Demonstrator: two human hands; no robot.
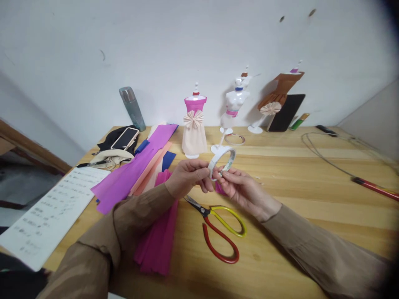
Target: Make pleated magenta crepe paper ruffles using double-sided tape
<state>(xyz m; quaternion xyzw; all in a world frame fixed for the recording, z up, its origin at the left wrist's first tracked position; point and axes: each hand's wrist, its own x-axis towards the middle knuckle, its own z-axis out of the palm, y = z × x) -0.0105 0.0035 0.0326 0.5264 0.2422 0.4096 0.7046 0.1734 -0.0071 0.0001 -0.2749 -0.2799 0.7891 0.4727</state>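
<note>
Between my two hands a thin roll of white tape (pixel 231 158) is held upright above the table. My left hand (pixel 193 174) pinches its left side with thumb and fingers. The thumb and fingers of my right hand (pixel 238 187) close on its lower right edge. Below them lie open scissors (pixel 204 212) with one yellow and one red handle. Pleated magenta crepe paper (pixel 158 236) lies under my left forearm, and a small magenta piece (pixel 220 189) shows behind my right fingers.
Behind stand a small mannequin (pixel 195 133) in a pink and cream dress, white mannequins (pixel 237 101) and a brown-dressed one (pixel 277 93). Purple crepe paper (pixel 134 170), a phone (pixel 125 138) and a written sheet (pixel 46 216) lie left. A cable (pixel 324 160) runs along the right.
</note>
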